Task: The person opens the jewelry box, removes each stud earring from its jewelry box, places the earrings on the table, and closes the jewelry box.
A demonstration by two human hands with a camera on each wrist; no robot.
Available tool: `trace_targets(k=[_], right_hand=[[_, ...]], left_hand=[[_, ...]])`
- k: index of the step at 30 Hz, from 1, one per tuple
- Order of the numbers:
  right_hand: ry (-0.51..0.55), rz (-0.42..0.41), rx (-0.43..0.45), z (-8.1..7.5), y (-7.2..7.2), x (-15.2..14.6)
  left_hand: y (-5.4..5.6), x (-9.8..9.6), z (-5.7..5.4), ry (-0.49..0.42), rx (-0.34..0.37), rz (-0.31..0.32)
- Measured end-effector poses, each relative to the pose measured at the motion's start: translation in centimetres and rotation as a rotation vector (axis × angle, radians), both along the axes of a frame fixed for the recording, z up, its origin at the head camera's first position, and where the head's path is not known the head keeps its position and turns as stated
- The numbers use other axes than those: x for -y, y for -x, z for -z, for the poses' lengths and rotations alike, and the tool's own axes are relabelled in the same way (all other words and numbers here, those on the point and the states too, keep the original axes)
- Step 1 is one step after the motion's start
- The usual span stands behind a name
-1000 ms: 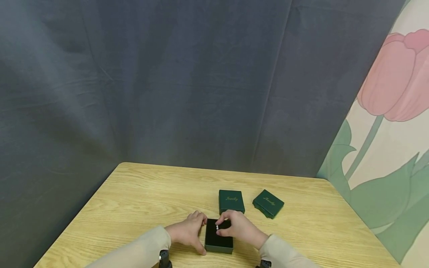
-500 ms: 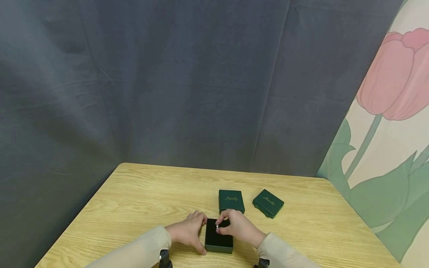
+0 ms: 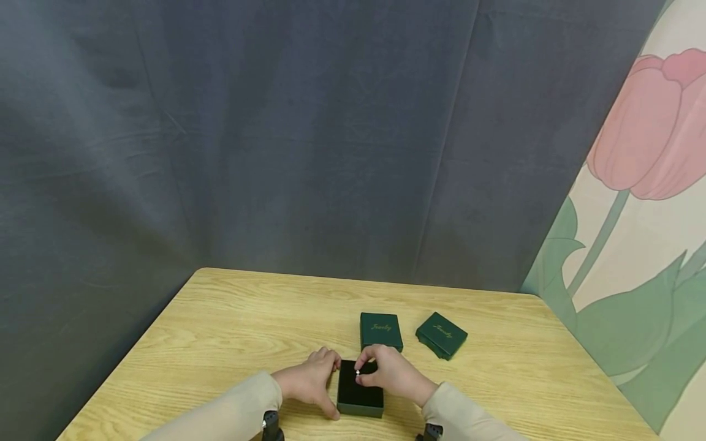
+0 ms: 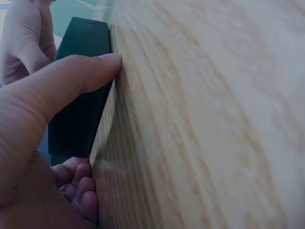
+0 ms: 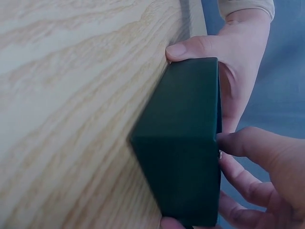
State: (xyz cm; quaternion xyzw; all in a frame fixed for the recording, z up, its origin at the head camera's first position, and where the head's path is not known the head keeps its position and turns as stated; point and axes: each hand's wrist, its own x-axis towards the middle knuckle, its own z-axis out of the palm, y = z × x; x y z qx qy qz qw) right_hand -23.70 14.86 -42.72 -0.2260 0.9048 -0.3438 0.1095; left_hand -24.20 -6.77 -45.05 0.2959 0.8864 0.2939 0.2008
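Observation:
A dark green box [image 3: 360, 410] with a black inside lies on the wooden table, its top uncovered. My left hand [image 3: 309, 384] grips its left side, thumb [image 4: 102, 67] at the near corner and fingers at the far corner. Over the box, my right hand [image 3: 394, 375] pinches a small shiny piece of jewelry [image 3: 357, 372] between thumb and forefinger, close to the black lining. Only a glint of that piece shows; its exact kind cannot be told. In the right wrist view the box wall [image 5: 178, 102] hides the inside.
Behind the box, a green lid [image 3: 380, 331] lettered "Jewelry" lies partly behind my right hand. Right of it sits another green lettered box or lid [image 3: 442, 335], turned at an angle. A grey curtain [image 3: 331, 153] hangs beyond the table's [image 3: 248, 331] far edge.
My right hand has shifted very slightly and less of the shiny piece shows between its fingertips. The left hand and the box have stayed put.

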Motion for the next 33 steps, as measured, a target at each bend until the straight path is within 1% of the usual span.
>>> trace_targets(k=[10,21,27,30,33], right_hand=[[0.015,0.005,0.034,-0.07,0.0,0.0],[0.019,0.005,0.028,-0.28,-0.12,-0.04],[0.029,0.018,0.036,-0.38,-0.18,-0.15],[0.05,0.029,0.057,-0.46,-0.25,-0.24],[0.102,0.044,0.089,-0.77,-0.38,-0.47]], left_hand=[[0.01,-0.03,0.0,-0.004,0.007,0.001],[0.04,-0.02,0.01,-0.008,0.004,0.004],[0.04,-0.09,0.06,-0.005,-0.003,0.0],[0.0,-0.08,0.07,-0.006,-0.006,-0.004],[-0.09,-0.05,0.03,-0.014,-0.008,-0.007]])
